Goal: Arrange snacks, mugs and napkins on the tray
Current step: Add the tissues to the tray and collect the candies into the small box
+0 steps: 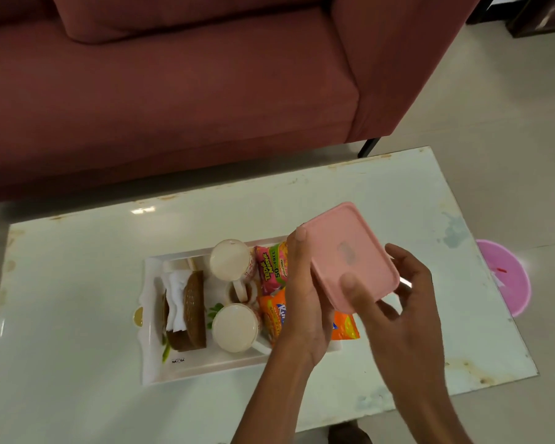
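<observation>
Left hand and right hand both wrap pink box, thumbs on top, likely so it won't drop. Box in air, tilted. Under grip, toward left: tray with mugs, snacks, napkins.

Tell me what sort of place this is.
Most likely a home living room. A maroon sofa stands behind a white table, and a tray on that table holds mugs and snack packets. The left hand and right hand hold a pink box above the table.

Maroon sofa behind white table
</observation>
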`<state>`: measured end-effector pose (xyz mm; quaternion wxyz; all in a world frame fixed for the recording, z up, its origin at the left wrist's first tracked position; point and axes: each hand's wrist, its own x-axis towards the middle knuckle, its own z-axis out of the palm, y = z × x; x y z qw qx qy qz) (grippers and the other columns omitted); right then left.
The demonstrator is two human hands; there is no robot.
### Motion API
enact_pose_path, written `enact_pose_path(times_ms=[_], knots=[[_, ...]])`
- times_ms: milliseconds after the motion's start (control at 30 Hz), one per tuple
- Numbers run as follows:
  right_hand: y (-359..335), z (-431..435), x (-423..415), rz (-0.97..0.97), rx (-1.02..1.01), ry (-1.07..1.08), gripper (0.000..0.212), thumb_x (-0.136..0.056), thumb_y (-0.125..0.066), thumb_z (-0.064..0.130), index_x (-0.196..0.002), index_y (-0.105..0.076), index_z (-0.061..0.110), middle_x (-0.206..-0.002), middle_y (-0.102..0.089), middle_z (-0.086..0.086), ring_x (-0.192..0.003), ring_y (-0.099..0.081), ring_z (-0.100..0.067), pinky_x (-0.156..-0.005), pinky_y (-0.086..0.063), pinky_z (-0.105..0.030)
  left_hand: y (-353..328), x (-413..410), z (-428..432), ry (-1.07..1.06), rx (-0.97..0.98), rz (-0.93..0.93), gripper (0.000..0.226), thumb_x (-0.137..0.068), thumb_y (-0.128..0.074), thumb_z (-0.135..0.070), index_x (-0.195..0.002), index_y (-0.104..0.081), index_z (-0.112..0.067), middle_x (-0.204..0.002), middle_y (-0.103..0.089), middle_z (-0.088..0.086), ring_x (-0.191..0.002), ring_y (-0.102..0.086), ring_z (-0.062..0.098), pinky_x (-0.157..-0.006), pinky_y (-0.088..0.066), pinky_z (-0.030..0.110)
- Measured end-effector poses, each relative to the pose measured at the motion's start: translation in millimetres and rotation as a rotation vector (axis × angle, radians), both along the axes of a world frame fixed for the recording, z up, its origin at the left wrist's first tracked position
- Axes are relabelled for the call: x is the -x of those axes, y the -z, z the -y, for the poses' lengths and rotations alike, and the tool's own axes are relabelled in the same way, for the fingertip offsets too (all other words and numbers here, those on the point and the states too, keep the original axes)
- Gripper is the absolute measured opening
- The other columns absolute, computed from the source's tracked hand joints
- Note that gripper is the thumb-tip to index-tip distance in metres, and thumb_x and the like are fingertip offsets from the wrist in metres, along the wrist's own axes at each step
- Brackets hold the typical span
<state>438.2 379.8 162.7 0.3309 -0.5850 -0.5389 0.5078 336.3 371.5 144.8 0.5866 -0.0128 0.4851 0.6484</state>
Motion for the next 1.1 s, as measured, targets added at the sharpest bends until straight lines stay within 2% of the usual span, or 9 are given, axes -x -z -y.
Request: enact_pose_path(times_ms=[167, 300, 467, 567, 633, 767, 867, 967, 1100], knots=[[1.5, -8.3, -6.5, -0.126, 0.164, -0.056, 0.046, -0.076, -0.056, 0.065, -0.103, -0.069, 0.03, -0.096, -0.072, 0.007, -0.09, -0.07, -0.012, -0.079, -0.06, -0.047, 0.6, -1.8, -2.5, -0.002, -0.042, -0.031, 0.057, -0.08, -0.05, -0.071, -0.117, -0.067, -0.031, -0.117, -0.072, 0.008, -0.108, -0.068, 0.025, -0.083, -0.058, 0.043], [4.6, -11.2, -9.2, -0.227, 0.193, -0.059, 0.044, -0.079, -0.061, 0.057, -0.102, -0.069, 0.02, -0.099, -0.072, 0.001, -0.091, -0.069, -0.014, -0.076, -0.059, -0.037, 4.3, -6.0, 1.2, -0.021, -0.063, -0.105, 0.048, -0.072, -0.056, -0.071, -0.107, -0.069, -0.039, -0.114, -0.072, 0.003, -0.107, -0.068, 0.022, -0.088, -0.058, 0.045], [1.3, -39.6, -27.7, -0.185, 0.198, -0.281, 0.034, -0.082, -0.063, 0.041, -0.103, -0.071, 0.016, -0.098, -0.073, -0.003, -0.09, -0.068, -0.017, -0.074, -0.053, -0.03, 6.8, 17.2, 6.9, 0.042, -0.049, -0.225, 0.04, -0.081, -0.06, -0.059, -0.099, -0.064, -0.023, -0.104, -0.066, 0.006, -0.098, -0.061, 0.021, -0.083, -0.053, 0.041], [-7.7, -62.1, -40.1, -0.04, 0.2, -0.524, 0.035, -0.078, -0.069, 0.043, -0.108, -0.071, 0.026, -0.104, -0.073, 0.001, -0.094, -0.068, -0.016, -0.071, -0.055, -0.027, 2.0, 35.0, 9.5, 0.25, 0.004, -0.476, 0.059, -0.075, -0.046, -0.081, -0.102, -0.068, -0.033, -0.116, -0.07, -0.002, -0.11, -0.064, 0.019, -0.097, -0.051, 0.051], [-9.2, -67.0, -42.6, -0.015, 0.217, -0.56, 0.036, -0.076, -0.07, 0.044, -0.109, -0.072, 0.03, -0.106, -0.073, 0.003, -0.096, -0.068, -0.014, -0.071, -0.055, -0.023, -2.9, 35.4, 10.5, 0.397, 0.059, -0.578, 0.063, -0.069, -0.041, -0.087, -0.101, -0.068, -0.04, -0.102, -0.071, -0.015, -0.098, -0.067, 0.009, -0.092, -0.054, 0.043], [-6.3, -51.3, -38.0, -0.083, 0.217, -0.413, 0.042, -0.083, -0.052, 0.062, -0.11, -0.07, 0.035, -0.107, -0.074, 0.008, -0.099, -0.069, -0.01, -0.075, -0.054, -0.024, -8.3, 14.7, 6.3, 0.227, 0.127, -0.71, 0.07, -0.076, -0.04, -0.078, -0.09, -0.065, -0.015, -0.075, -0.065, 0.007, -0.07, -0.06, 0.019, -0.066, -0.049, 0.04], [-1.8, -35.2, -32.8, -0.107, 0.263, -0.224, 0.063, -0.08, -0.031, 0.081, -0.1, -0.071, 0.037, -0.095, -0.076, 0.008, -0.088, -0.071, -0.007, -0.072, -0.054, -0.025, -7.9, -4.8, 7.7, 0.073, 0.098, -0.788, 0.054, -0.081, -0.042, -0.069, -0.084, -0.061, -0.019, -0.077, -0.061, 0.011, -0.075, -0.058, 0.031, -0.066, -0.05, 0.049], [-0.8, -28.8, -27.4, -0.097, 0.228, -0.055, 0.059, -0.078, -0.036, 0.081, -0.086, -0.07, 0.033, -0.078, -0.073, 0.01, -0.067, -0.069, -0.001, -0.051, -0.048, -0.011, -6.9, -21.9, 11.9, 0.014, 0.101, -0.736, 0.057, -0.082, -0.045, -0.071, -0.078, -0.052, -0.015, -0.078, -0.054, 0.024, -0.072, -0.052, 0.04, -0.065, -0.049, 0.055], [-3.1, -31.8, -26.5, -0.064, 0.218, -0.037, 0.067, -0.071, -0.039, 0.083, -0.081, -0.066, 0.022, -0.075, -0.07, 0.001, -0.06, -0.066, -0.004, -0.047, -0.048, -0.012, -4.3, -30.7, 13.0, -0.002, 0.12, -0.672, 0.058, -0.08, -0.046, -0.069, -0.084, -0.054, -0.012, -0.087, -0.057, 0.028, -0.08, -0.057, 0.043, -0.072, -0.05, 0.06]])
